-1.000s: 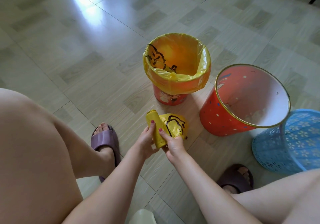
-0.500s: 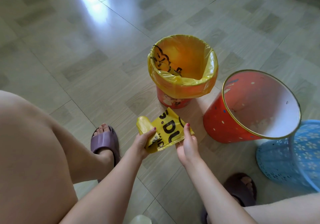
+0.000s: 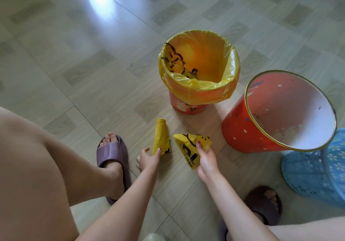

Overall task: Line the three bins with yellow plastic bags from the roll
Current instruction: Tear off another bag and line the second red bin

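Yellow plastic already lines the far small red bin [image 3: 188,108] — one of three done. The tilted red bin [image 3: 242,129] and the blue basket bin [image 3: 317,175] at right stand bare. The left hand [image 3: 147,158] pinches the bag roll [image 3: 161,140] on the floor; the right hand [image 3: 206,156] grips a separate folded bag [image 3: 188,147].

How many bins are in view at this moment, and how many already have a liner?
3 bins, 1 lined. The small bin farthest from the person wears a yellow bag; the big red bin is bare; the blue basket at the right edge is partly cropped, with no liner showing.
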